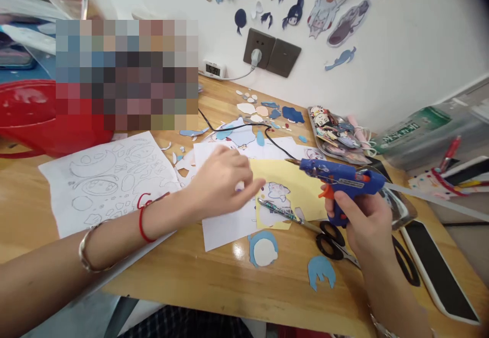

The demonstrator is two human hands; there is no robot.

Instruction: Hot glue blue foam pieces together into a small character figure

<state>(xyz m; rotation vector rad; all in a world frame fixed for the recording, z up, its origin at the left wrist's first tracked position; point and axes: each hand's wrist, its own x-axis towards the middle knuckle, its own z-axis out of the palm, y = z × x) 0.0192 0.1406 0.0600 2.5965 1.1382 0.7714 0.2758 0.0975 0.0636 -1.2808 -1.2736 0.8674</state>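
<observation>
My right hand (369, 216) grips a blue hot glue gun (340, 177) with an orange trigger, its nozzle pointing left. A clear glue stick (431, 200) sticks out of its back. My left hand (225, 180) hovers over white paper and the edge of a yellow sheet (313, 175). Its fingers are loosely bent, the thumb stretched apart, and nothing shows in it. On the yellow sheet lie a small character cutout (278, 191) and a pen (278, 209). Nearer me are a round blue cutout with a white oval (263, 249) and a jagged blue cutout (321, 272).
Black scissors (330, 241) lie below the glue gun, partly behind my right wrist. A phone (439, 272) rests at the right. Left are a sheet of drawn outlines (110, 180) and a red basin (30, 114). The gun's black cord (244, 125) crosses several cutouts.
</observation>
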